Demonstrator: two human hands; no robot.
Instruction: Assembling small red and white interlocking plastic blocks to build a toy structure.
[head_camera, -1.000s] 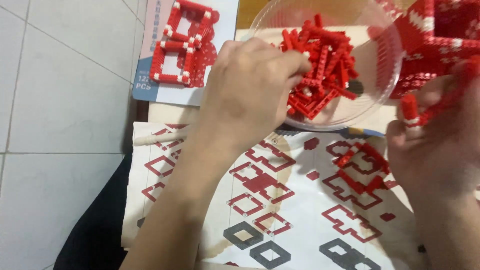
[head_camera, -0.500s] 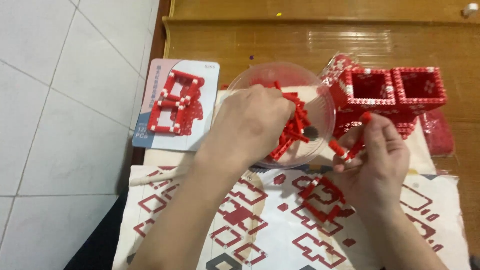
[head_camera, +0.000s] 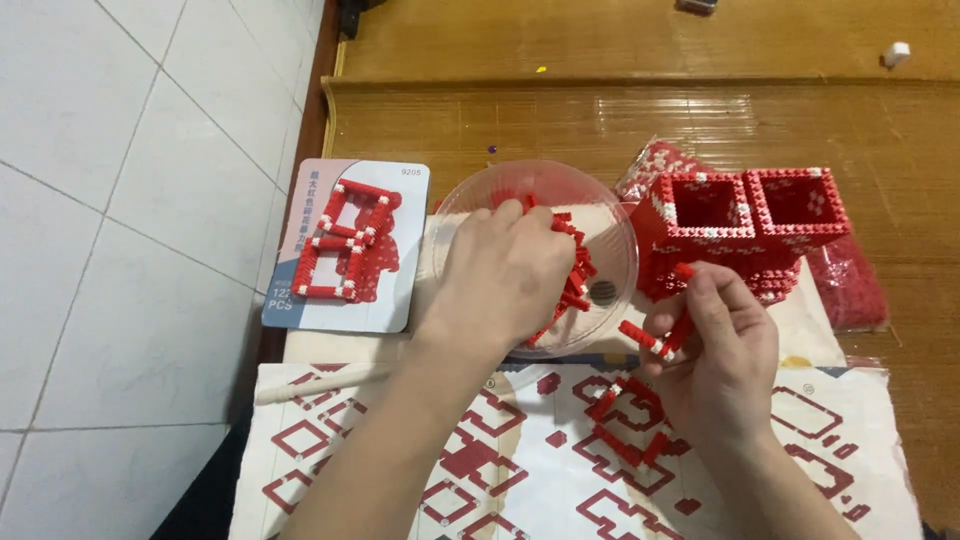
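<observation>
Here, label by label:
Left hand (head_camera: 505, 275): reaching into the clear bowl (head_camera: 610, 225), fingers curled down among the loose red bricks (head_camera: 572, 280); whether they pinch one I cannot tell, as the back of the hand hides it.
Right hand (head_camera: 715, 350): just right of the bowl, near side, fingers closed on a short red strip (head_camera: 650, 338) of joined bricks with a white tip.
Bowl: on the wooden worktop (head_camera: 600, 110), between the card and the block model.
Card (head_camera: 345, 245): left of the bowl, lying flat, showing a red block frame.
Model (head_camera: 745, 225): two open square red boxes side by side, right of the bowl, just beyond the right hand.
Sheet (head_camera: 540, 460): white with red square outlines, nearest of all, under both wrists, with a few red pieces (head_camera: 625, 425) lying on it.
</observation>
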